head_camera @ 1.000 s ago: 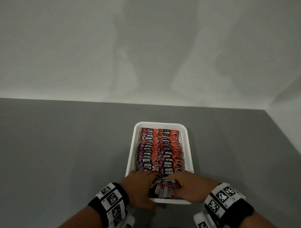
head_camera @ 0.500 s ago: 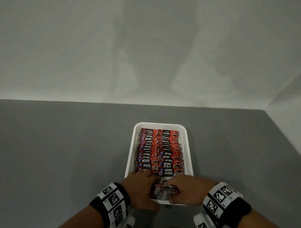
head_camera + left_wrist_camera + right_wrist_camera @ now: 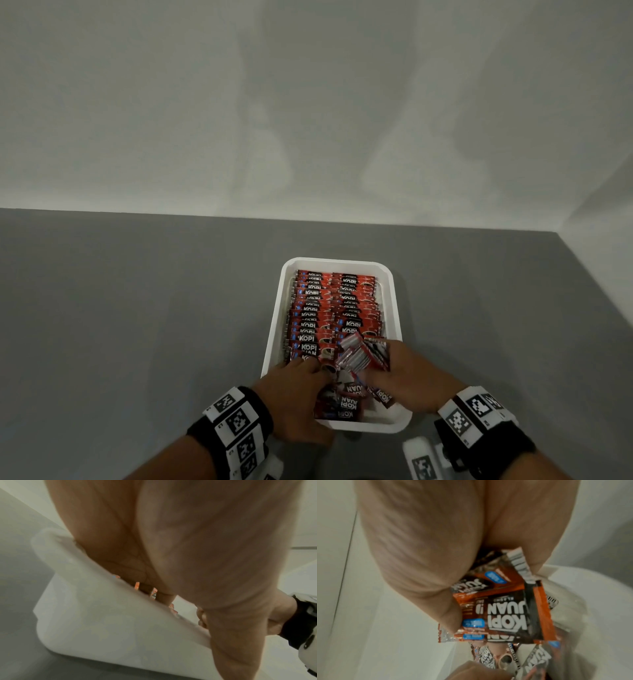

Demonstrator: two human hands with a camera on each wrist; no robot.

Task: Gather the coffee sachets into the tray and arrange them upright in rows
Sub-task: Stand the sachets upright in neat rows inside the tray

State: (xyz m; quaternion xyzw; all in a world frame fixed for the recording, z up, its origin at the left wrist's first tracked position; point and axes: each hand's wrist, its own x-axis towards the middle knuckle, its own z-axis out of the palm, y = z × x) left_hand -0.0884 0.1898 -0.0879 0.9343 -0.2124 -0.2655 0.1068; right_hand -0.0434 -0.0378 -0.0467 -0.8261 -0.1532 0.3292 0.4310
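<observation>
- White tray (image 3: pixel 274 342) on grey table (image 3: pixel 137 325), packed most of its length with coffee sachets (image 3: pixel 329 308) standing upright in two rows beyond the fingers
- Right hand (image 3: pixel 407 380) fingers clenched round a small bunch of sachets (image 3: pixel 363 353), lifted just above the near end of the right row; right wrist view shows thumb and fingers pinching several packs (image 3: pixel 505 615), printing upside down
- Left hand (image 3: pixel 294 394) at the near-left end of the tray, fingertips touching the front of the left row; whether it pinches a sachet or just props the row, cannot tell – left wrist view is mostly blurred palm (image 3: pixel 188 547) over the tray rim (image 3: pixel 102 588)
- Loose sachets (image 3: pixel 346 401) lie flat and jumbled in the tray's near end, below and between both hands
- Judged step: slotting the held bunch upright into the near end of the rows; task looks nearly done, only the held and flat ones left
- Risks: bunch is fanned unevenly, so one may slip out as it goes down; pushing in hard could tip the near sachets like dominoes; if the left fingers let off, the left row may slump forward onto the flat packs; flat ones under the bunch could block it seating upright
</observation>
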